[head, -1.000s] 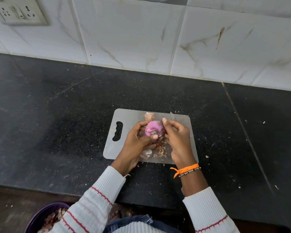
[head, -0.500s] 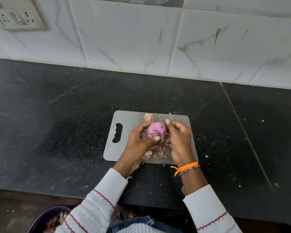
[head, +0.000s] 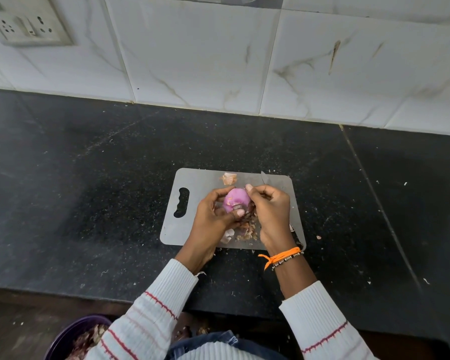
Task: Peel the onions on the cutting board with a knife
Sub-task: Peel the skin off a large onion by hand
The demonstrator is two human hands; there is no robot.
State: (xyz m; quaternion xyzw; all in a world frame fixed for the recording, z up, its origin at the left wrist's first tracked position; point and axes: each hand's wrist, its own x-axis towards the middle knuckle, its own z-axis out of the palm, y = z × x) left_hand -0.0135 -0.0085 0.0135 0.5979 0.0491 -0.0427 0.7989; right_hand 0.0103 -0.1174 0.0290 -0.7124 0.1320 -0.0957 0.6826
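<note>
A pink, mostly peeled onion [head: 235, 201] is held just above the grey cutting board [head: 192, 179]. My left hand [head: 213, 216] grips it from the left, with the thumb across its near side. My right hand [head: 272, 211] is curled round a knife [head: 264, 178]; only the blade tip shows past the fingers, pointing away from me. The right thumb tip touches the top of the onion. The knife handle is hidden inside the hand.
Dry peel scraps [head: 244, 233] lie on the board under my hands, and one larger peel [head: 229, 178] lies at its far edge. A purple bowl of peels [head: 70, 336] sits below the counter's front edge at left. A tiled wall with a socket [head: 29, 24] is behind.
The onion has turned a little in my left hand, showing more bare pink surface. My right thumb has moved up onto its top. Both hands stay over the board.
</note>
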